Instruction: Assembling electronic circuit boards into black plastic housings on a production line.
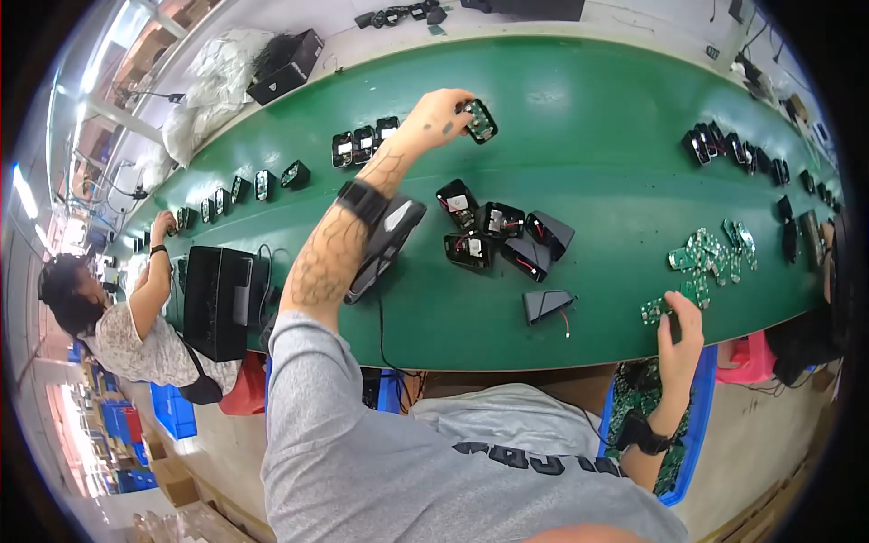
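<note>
My left hand (442, 119) reaches far across the green table and grips a small black housing (481, 122) with a green circuit board showing in its open face. Close to the near right edge, my right hand (683, 339) has thumb and finger pinched at the end of a green circuit board (653, 311). Beside it lies a loose pile of circuit boards (711, 255). Between my arms sits a cluster of black housings (502, 220), some with red wires. One grey-black housing (547, 306) lies alone nearer to me, its red wire trailing.
Under my left forearm lies a dark device (391, 244) with a cable. Three filled housings (364, 143) stand beyond it. At left, a co-worker (136, 317) handles a row of housings by a black box (213, 303). A blue bin (692, 452) of boards is below right.
</note>
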Demonstrator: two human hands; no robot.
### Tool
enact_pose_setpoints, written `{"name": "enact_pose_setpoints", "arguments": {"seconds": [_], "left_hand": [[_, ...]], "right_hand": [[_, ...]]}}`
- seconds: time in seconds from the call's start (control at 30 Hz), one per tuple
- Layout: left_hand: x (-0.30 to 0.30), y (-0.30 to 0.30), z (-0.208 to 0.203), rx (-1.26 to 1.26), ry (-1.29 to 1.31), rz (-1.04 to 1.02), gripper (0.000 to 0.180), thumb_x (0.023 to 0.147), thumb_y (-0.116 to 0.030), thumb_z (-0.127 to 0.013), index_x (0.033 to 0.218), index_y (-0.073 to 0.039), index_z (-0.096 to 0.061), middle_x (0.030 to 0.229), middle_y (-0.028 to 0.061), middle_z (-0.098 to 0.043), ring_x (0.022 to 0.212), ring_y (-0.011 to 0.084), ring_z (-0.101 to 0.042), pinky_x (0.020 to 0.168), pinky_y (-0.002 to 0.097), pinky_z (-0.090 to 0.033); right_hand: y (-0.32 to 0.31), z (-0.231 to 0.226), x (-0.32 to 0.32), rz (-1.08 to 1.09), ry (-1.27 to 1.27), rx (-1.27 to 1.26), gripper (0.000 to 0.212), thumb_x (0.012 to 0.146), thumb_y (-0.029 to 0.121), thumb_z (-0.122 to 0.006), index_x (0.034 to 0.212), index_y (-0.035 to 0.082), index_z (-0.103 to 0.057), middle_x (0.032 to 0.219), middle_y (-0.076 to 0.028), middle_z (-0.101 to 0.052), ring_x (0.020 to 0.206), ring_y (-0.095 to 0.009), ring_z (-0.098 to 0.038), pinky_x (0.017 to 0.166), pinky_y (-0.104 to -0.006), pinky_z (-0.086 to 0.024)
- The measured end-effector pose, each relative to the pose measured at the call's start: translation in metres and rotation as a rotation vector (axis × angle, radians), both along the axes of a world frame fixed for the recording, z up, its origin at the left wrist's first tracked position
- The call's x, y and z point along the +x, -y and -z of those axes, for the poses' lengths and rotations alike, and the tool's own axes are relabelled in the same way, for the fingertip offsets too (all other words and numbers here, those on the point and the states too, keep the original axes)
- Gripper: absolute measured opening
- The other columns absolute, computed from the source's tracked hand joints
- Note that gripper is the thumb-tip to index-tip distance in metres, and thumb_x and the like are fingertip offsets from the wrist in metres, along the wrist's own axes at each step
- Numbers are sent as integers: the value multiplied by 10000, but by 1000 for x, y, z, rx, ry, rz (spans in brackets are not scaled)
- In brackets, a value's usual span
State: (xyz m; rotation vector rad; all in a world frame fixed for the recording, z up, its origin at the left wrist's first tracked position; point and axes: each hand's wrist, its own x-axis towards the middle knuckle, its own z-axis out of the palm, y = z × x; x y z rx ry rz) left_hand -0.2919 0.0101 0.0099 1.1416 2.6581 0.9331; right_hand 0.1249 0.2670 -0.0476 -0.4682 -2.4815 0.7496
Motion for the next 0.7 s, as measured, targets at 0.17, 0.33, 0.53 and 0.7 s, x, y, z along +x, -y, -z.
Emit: {"name": "enact_pose_setpoints", "arguments": {"seconds": [0.17,0.33,0.53,0.7], "left_hand": [[-30,31,21,16,-280,-115,496,871,-297,-646,1308,-85,-549,1269,223,-561,1032,298,-634,870,382,-508],[-22,76,9,-430,-338,-548,871,699,-757,-611,1395,-251,-469,1417,308,-373,1344,483,-301,1050,569,-332],[-24,104,52,-510,-135,-602,901,655,-692,-692,1361,-170,-487,1318,318,-436,1233,505,-375,1056,580,-302],[-14,125,50,-402,-149,-507,764,658,-562,-730,1262,-126,-563,1270,276,-458,1200,463,-404,1010,542,-370]], "right_hand": [[0,0,5,-77,165,39,375,806,-29,-579,1176,24,-602,1309,-119,-541,1248,-298,-471,1056,-383,-364],[-3,9,-5,20,122,51,339,819,17,-626,1158,22,-627,1215,-131,-555,1171,-302,-500,1021,-384,-381],[10,14,-35,36,80,54,326,795,52,-682,1118,30,-648,1155,-128,-559,1128,-290,-513,965,-367,-419],[16,22,-43,-9,19,30,287,791,41,-683,1076,25,-658,1130,-109,-555,1152,-278,-507,972,-369,-414]]}}
